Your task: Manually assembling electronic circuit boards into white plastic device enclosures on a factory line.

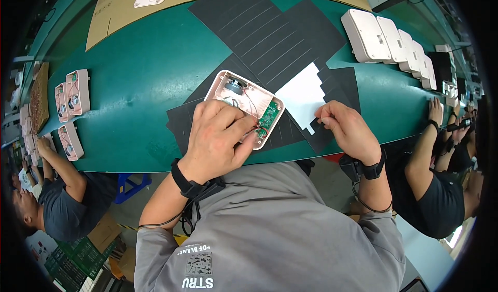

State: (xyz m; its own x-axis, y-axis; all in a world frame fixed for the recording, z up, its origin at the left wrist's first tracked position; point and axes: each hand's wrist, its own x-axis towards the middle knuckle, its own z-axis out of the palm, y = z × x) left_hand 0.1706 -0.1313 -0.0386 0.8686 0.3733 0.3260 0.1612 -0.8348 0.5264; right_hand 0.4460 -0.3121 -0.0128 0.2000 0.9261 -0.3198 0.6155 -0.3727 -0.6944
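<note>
We see the left hand (217, 135) laid over the near end of an open pink housing (244, 105), fingers curled down on it, gripping it at the near edge of the green table (135, 69). Inside the housing a round speaker (235, 86) sits at the far end and a small green circuit board (268, 115) sits at the right end, just beside the fingertips (252, 131); thin red wires run between them. The housing lies on black foam sheets (275, 32) that spread from the near edge toward the far middle of the table.

The right hand (348, 128) is just right of the housing, at the near edge, fingers pinched narrow on a black foam strip (322, 136). Next to it a white backing sheet (302, 96) with a stepped edge lies on the black foam.

Far right corner: a row of closed white housings (386, 39). Left edge: several more open pink housings (72, 96) with speakers. Far edge: cardboard sheets (135, 7) with one white cover on top.

A co-worker's arm (61, 170) reaches to the left edge; another person's hand (434, 110) rests on the right edge. Both our wrists wear black straps with cables.
</note>
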